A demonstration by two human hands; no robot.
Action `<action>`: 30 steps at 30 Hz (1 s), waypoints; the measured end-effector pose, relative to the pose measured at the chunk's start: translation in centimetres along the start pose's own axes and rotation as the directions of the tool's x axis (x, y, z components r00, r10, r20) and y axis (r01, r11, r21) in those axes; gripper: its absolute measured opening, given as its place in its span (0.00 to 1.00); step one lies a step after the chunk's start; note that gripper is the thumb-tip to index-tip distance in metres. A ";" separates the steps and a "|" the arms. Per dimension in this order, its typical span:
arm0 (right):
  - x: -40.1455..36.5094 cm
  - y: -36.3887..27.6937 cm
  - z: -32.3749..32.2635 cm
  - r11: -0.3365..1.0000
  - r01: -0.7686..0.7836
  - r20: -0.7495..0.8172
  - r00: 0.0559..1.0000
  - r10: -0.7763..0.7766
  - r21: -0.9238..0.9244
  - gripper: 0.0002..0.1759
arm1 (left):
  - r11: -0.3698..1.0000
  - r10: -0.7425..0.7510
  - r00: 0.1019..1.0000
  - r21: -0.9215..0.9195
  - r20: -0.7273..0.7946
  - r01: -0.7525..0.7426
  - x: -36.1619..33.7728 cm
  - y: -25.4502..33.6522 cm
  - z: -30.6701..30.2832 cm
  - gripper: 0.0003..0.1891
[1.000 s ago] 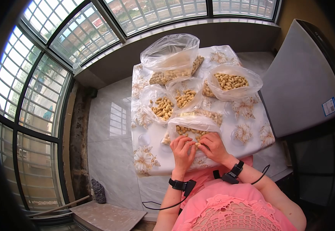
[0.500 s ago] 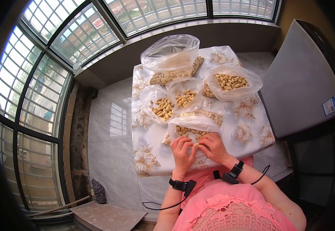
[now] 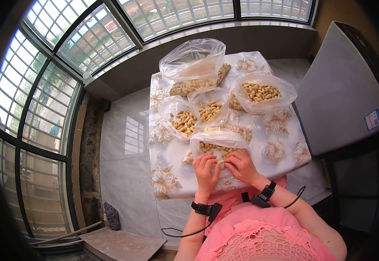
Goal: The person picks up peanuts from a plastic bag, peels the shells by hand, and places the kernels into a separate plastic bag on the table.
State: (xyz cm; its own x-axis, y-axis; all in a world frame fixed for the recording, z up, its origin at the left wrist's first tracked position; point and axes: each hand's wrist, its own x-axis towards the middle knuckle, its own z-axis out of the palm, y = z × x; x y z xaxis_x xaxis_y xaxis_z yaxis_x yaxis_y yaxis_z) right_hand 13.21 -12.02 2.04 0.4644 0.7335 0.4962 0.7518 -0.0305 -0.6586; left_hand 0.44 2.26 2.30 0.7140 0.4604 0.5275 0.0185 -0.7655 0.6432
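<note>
Both of my hands meet over the front edge of the nearest plastic bag (image 3: 220, 138), which holds peanuts in their shells. My left hand (image 3: 207, 171) has its fingers bent, with thumb and fingertips closed on a small pale peanut (image 3: 221, 163). On the other side of that peanut, my right hand (image 3: 240, 167) pinches it with thumb and forefinger. Loose peanuts (image 3: 216, 150) show in the bag just beyond my fingertips. Part of the bag's front is hidden by my hands.
More open plastic bags of peanuts stand behind, at the left (image 3: 184, 122), middle (image 3: 209, 111), right (image 3: 262, 93) and far back (image 3: 192, 86). They rest on a flowered tablecloth (image 3: 165, 180). A grey appliance (image 3: 341, 95) stands right of the table; barred windows lie beyond.
My fingers have shifted slightly around the peanut between them. The bags have not visibly moved.
</note>
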 end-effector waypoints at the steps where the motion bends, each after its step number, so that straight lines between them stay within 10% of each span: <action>1: 0.0 0.0 0.0 1.000 0.002 -0.004 1.000 -0.002 0.000 0.08 | 1.000 0.008 1.000 0.009 0.014 -0.008 0.1 0.1 0.0 0.07; 22: 0.1 -0.1 0.0 1.000 0.005 -0.015 1.000 -0.005 0.011 0.07 | 0.976 -0.175 0.978 -0.148 -0.112 0.158 1.6 -0.7 -1.2 0.06; 30: 0.1 0.1 0.1 1.000 0.026 -0.026 0.999 -0.026 0.006 0.07 | 0.985 -0.046 0.966 0.150 -0.256 0.086 9.7 -3.6 -4.1 0.08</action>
State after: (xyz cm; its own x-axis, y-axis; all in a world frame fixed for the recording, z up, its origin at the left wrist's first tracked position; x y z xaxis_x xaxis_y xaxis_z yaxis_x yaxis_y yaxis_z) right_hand 13.32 -11.89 1.94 0.4568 0.7164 0.5273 0.7608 -0.0075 -0.6490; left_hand 4.42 11.30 7.34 0.5094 0.5946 0.6221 0.1844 -0.7815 0.5960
